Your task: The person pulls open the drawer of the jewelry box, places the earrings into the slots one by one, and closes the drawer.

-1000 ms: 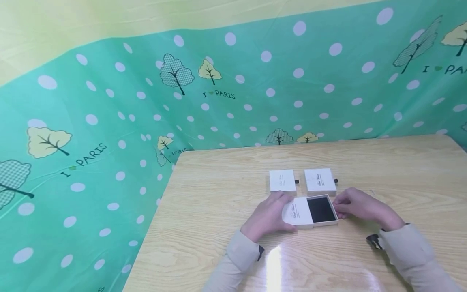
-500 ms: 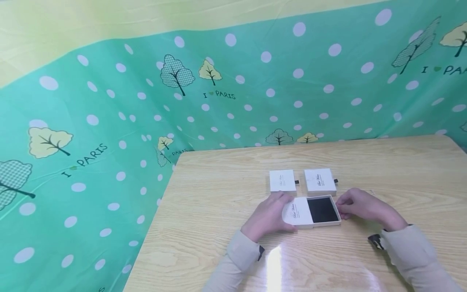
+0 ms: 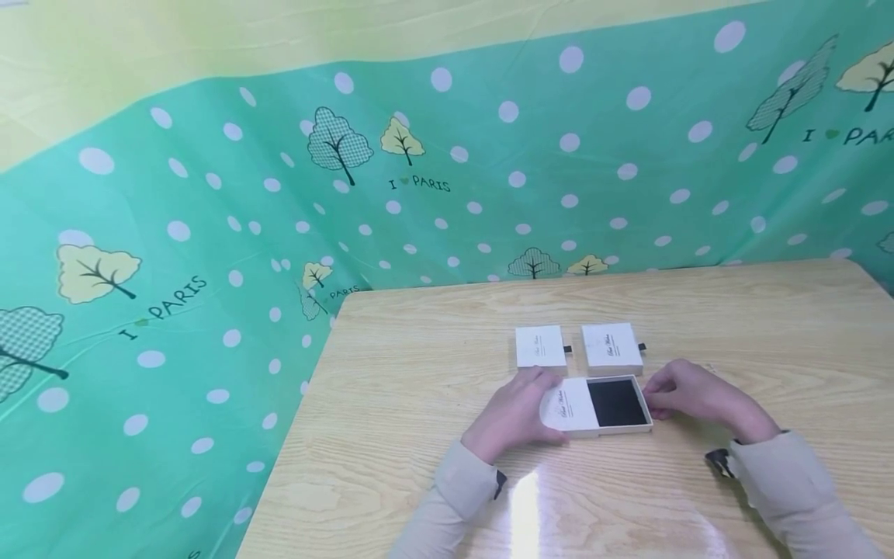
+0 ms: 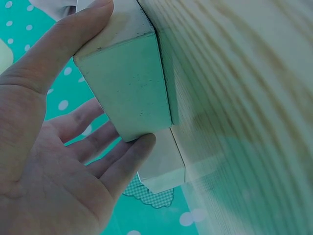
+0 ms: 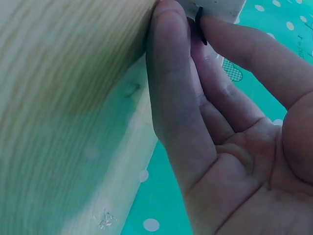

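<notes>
In the head view, a white drawer box with black lettering lies on the wooden table, its tray (image 3: 618,402) slid partway out to the right, showing a black lining. My left hand (image 3: 517,409) holds the box's outer sleeve (image 3: 576,404) at its left end. The left wrist view has the thumb on one side of the sleeve (image 4: 122,88) and fingertips on the other. My right hand (image 3: 687,397) is at the tray's right end. Seen from the right wrist, its thumb and fingers pinch a small black pull tab (image 5: 200,30).
Behind the opened box are two similar closed white boxes, one on the left (image 3: 541,346) and one on the right (image 3: 611,347), each with a black tab on its right side. The wooden table (image 3: 391,388) meets a green dotted cloth (image 3: 433,217) at the back and left.
Compared with a second ago, the tray stands slightly further out to the right, and my right hand moved right with it. My left hand keeps its hold on the sleeve.
</notes>
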The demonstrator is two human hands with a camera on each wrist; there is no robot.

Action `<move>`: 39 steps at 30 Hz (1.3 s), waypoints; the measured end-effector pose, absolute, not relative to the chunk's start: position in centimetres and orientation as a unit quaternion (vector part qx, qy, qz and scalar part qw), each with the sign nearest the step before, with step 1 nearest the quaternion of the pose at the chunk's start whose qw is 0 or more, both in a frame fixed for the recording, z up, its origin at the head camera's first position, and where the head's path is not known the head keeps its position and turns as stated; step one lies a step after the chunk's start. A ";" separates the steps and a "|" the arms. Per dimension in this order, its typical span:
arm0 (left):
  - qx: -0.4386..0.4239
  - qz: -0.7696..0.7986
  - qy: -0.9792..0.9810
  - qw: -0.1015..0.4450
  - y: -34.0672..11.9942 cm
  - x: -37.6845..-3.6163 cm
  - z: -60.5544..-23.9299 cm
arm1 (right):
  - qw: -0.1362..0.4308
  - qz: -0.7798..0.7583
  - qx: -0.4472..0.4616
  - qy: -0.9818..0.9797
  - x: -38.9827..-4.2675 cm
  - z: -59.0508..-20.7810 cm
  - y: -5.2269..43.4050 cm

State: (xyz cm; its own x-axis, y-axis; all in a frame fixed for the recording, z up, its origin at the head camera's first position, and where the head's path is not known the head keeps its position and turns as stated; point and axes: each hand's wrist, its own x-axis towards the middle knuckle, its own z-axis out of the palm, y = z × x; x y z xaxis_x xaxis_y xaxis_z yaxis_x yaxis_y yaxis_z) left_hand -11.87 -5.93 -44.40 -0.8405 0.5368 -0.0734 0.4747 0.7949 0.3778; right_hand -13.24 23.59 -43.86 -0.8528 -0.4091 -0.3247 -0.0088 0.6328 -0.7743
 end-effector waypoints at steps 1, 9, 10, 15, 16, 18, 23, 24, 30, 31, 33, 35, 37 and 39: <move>0.268 0.176 0.943 0.089 -5.9 -11.9 -44.4 | 0.239 -0.408 -0.122 0.873 -13.2 -43.9 23.6; 0.274 0.177 0.942 0.083 -6.0 -11.8 -44.4 | 0.194 -0.359 -0.119 0.905 -13.1 -43.6 24.1; 0.274 0.177 0.942 0.083 -6.1 -11.8 -44.4 | 0.188 -0.357 -0.119 0.907 -13.1 -43.5 24.2; 0.276 0.176 0.941 0.080 -6.1 -11.9 -44.5 | 0.154 -0.343 -0.109 0.920 -13.0 -43.0 25.0; 0.277 0.175 0.942 0.079 -6.1 -11.9 -44.5 | 0.147 -0.340 -0.108 0.923 -13.1 -42.9 25.1; 0.277 0.174 0.942 0.079 -6.1 -11.9 -44.6 | 0.132 -0.334 -0.108 0.927 -13.2 -42.8 25.4; 0.278 0.173 0.942 0.079 -6.2 -12.0 -44.6 | 0.097 -0.310 -0.109 0.939 -13.5 -42.8 26.3; 0.279 0.173 0.941 0.079 -6.2 -12.0 -44.6 | 0.094 -0.306 -0.108 0.941 -13.6 -42.8 26.5; 0.281 0.174 0.940 0.082 -6.1 -11.9 -44.7 | 0.092 -0.289 -0.113 0.946 -13.8 -42.7 27.6; 0.280 0.174 0.940 0.081 -6.1 -11.9 -44.7 | 0.093 -0.287 -0.115 0.946 -13.9 -42.7 27.7; 0.280 0.174 0.940 0.082 -6.1 -12.0 -44.6 | 0.096 -0.282 -0.117 0.947 -13.9 -42.7 28.0; 0.280 0.174 0.941 0.083 -6.1 -12.0 -44.5 | 0.099 -0.277 -0.118 0.948 -13.9 -42.9 28.2; 0.279 0.174 0.941 0.083 -6.1 -12.0 -44.5 | 0.100 -0.276 -0.115 0.949 -13.9 -43.0 28.3; 0.278 0.173 0.941 0.084 -6.1 -12.0 -44.5 | 0.102 -0.273 -0.109 0.950 -13.9 -43.2 28.5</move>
State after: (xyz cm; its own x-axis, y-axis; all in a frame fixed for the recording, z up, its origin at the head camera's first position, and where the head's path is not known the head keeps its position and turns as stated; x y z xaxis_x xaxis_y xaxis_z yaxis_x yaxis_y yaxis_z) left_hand -12.01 -6.07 -44.46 -0.8308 0.5531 -0.0619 0.4951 0.7853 0.3717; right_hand -13.89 28.51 -43.19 -0.9556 -0.2622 -0.1348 -0.1509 0.8277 -0.5406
